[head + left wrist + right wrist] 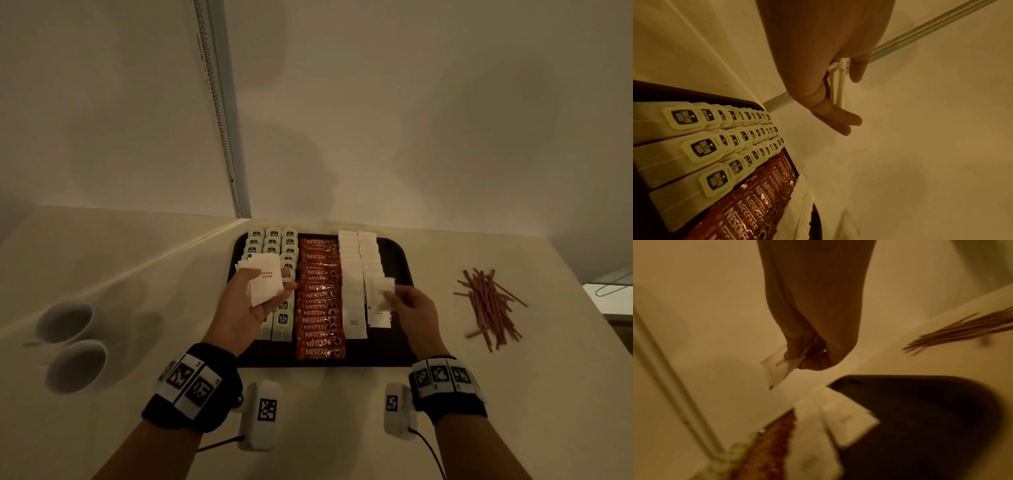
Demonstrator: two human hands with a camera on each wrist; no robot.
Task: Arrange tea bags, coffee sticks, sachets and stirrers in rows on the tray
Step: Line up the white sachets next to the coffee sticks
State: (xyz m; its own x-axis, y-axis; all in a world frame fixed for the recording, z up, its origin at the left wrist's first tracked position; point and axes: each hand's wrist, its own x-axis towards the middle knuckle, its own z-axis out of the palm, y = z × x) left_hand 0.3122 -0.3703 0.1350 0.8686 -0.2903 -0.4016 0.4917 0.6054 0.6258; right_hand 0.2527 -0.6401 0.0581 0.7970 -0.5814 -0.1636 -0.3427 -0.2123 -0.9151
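1. My head camera looks forward and steeply down from above the table (pixel 342 428), wide enough to take in the whole tray (pixel 394 260), both forearms and much of the wall behind.
2. My left wrist camera sits low and close, facing along the left hand (pixel 824 68) toward the wall; the tea bags (pixel 701 147) and coffee sticks (pixel 756 204) fill its lower left at very short range.
3. My right wrist camera faces along the right hand (pixel 813 331), close over the tray's far right corner, and it is blurred.
4. All three views share the tray; the stirrers (pixel 489 308) appear in the head and right wrist views only.
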